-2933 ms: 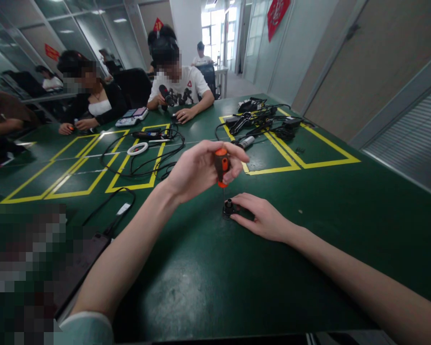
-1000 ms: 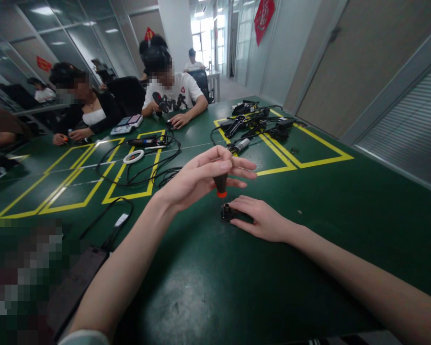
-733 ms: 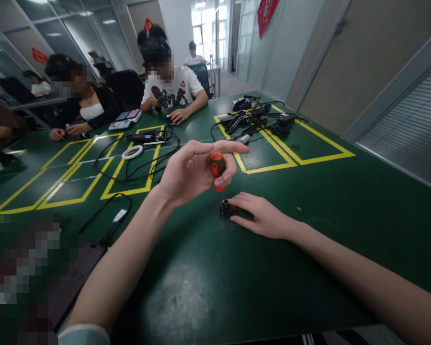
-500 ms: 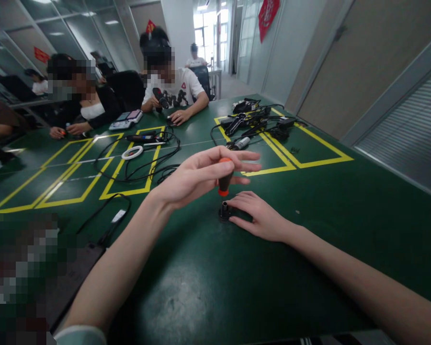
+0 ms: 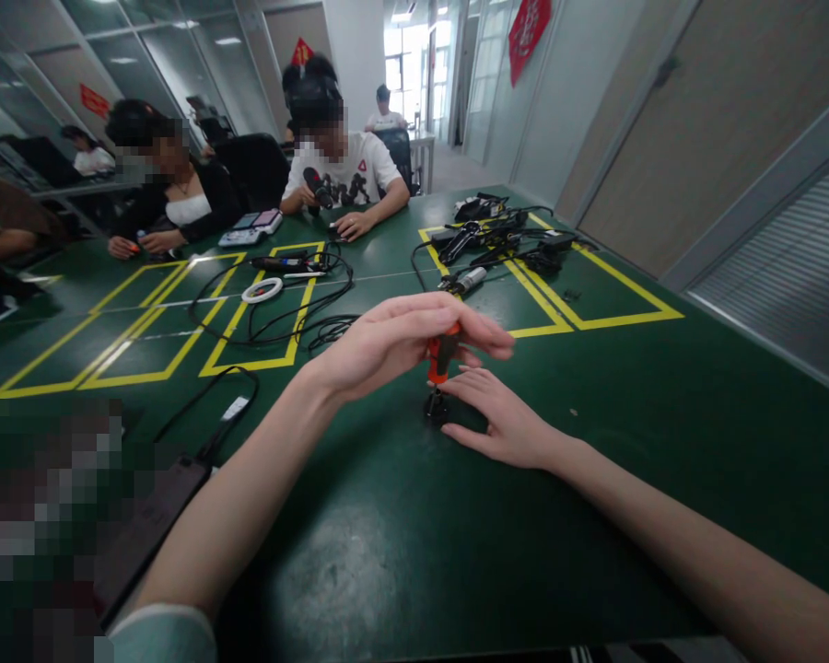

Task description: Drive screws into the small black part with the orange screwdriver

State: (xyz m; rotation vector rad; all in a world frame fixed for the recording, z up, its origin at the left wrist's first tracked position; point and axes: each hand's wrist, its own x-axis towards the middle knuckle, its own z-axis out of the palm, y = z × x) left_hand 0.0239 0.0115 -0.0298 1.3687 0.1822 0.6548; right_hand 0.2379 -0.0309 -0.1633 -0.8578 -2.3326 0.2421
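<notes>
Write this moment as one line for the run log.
left hand: holds screwdriver upright | right hand: touches small black part | surface: green table

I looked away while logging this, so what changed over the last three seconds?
The left hand shifted its grip on the screwdriver, fingers now stretched over its top, and brought it slightly lower over the black part. The right hand stayed flat beside that part.

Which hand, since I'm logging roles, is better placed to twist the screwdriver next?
Left hand, probably: its fingers grip the screwdriver above the black part, which the right hand steadies.
</notes>
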